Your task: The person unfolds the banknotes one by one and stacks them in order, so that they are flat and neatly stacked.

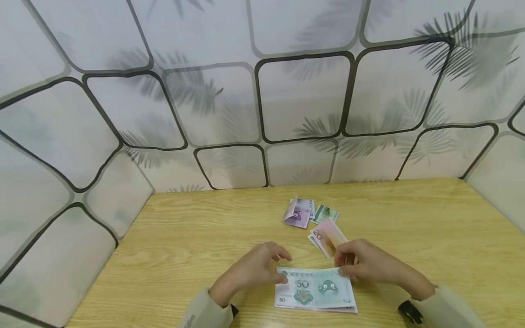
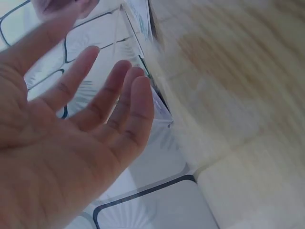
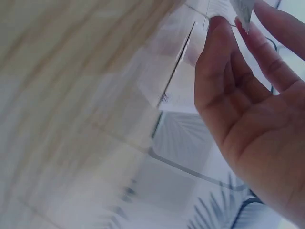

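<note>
A pale green play banknote [image 1: 307, 291] marked 50, with a cartoon face, is in front of me. The pinkish edge of another sheet peeks out beneath its lower right side. My right hand [image 1: 371, 264] pinches the note's upper right corner between thumb and forefinger; in the right wrist view a paper tip [image 3: 244, 14] shows between those fingers. At the note's left end is my left hand [image 1: 254, 269], its thumb over the upper left part and its fingers spread and bent a little. The left wrist view shows that palm [image 2: 52, 157] with nothing gripped.
Just beyond the right hand lie folded orange-pink notes [image 1: 328, 237] marked 20. Farther back are a folded purple note [image 1: 298, 216] and a green note [image 1: 328, 213]. The wood-grain table [image 1: 197, 228] meets a patterned cloth wall [image 1: 303, 100] behind.
</note>
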The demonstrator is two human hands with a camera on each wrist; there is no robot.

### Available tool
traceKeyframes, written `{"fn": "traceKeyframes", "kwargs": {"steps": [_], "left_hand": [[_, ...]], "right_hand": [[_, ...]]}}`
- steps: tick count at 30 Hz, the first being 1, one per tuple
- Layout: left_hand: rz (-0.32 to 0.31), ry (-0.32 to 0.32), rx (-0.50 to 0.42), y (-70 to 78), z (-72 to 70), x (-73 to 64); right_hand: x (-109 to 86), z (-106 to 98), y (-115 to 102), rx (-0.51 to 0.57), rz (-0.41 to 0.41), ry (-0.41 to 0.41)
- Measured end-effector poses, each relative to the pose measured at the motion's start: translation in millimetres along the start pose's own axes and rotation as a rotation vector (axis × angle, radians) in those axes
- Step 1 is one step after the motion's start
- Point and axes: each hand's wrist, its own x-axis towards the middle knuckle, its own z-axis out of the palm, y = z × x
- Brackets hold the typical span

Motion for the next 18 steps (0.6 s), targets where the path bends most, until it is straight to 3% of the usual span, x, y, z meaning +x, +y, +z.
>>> {"fn": "traceKeyframes", "kwargs": {"steps": [3,6,10,14,18], "left_hand": [[0.018,-0.048,0.139,2.9,1.5,-1.8],[0.025,-0.109,0.280,6.3,3.9,-5.9],[0.027,-0.155,0.397,8.3,7.2,-11.2],[0.030,-0.146,0.478,7.6,11.1,-13.2],[0.030,-0.134,0.519,7.2,13.2,-11.9]], "right_hand": [[-4.5,3.4,-6.3,-0.156,-0.045,0.059],[-11.0,11.1,-14.6,-0.401,-0.086,0.095],[-16.4,21.4,-23.1,-0.649,-0.058,0.041],[-19.8,27.9,-28.1,-0.699,0.025,-0.050],[-20.9,31.2,-29.7,-0.715,0.043,-0.059]]}}
